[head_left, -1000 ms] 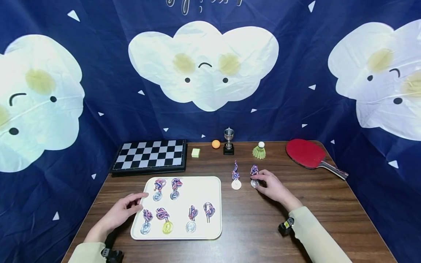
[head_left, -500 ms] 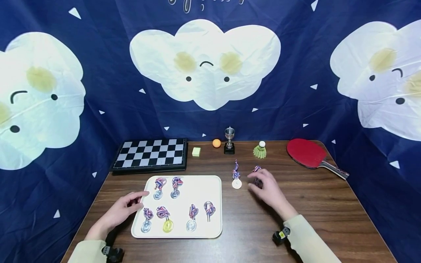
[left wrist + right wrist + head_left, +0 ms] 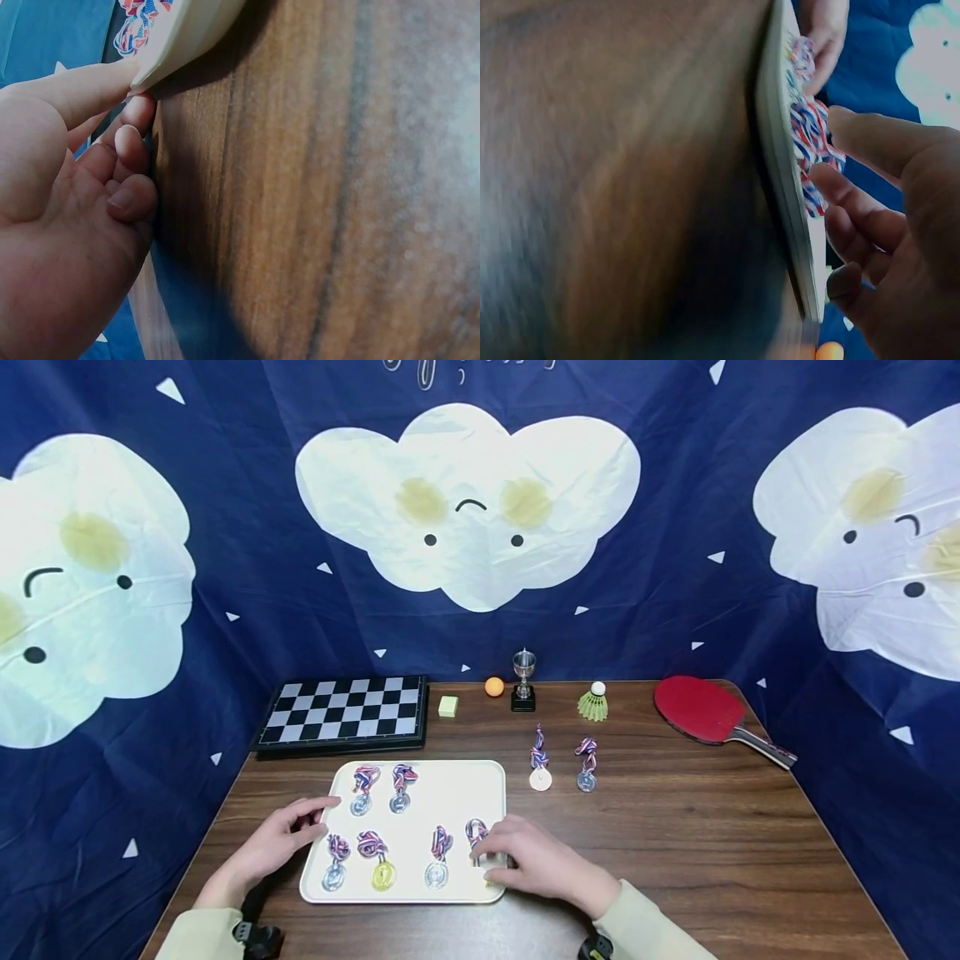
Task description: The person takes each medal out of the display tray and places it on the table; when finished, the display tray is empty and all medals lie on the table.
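My left hand (image 3: 277, 839) holds the left rim of a white tray (image 3: 420, 900); in the left wrist view its thumb (image 3: 97, 84) lies against the rim, other fingers curled below. On the tray lie several medals with red, white and blue ribbons, among them a gold medal (image 3: 383, 875) and a silver medal (image 3: 436, 873). My right hand (image 3: 536, 860) is over the tray's right side, at a ribboned medal (image 3: 476, 832) whose disc is hidden. In the right wrist view thumb and fingers stand apart beside the ribbon (image 3: 810, 139).
Right of the tray lie a pale medal (image 3: 540, 778) and a silver medal (image 3: 587, 781). Farther back are a chessboard (image 3: 341, 714), a green block (image 3: 447, 707), an orange ball (image 3: 494, 687), a trophy cup (image 3: 523, 681), a shuttlecock (image 3: 593, 703) and a red paddle (image 3: 697, 708).
My right hand has let go of the silver medal right of the tray and moved left and nearer, over the tray's right side. My left hand stays at the rim.
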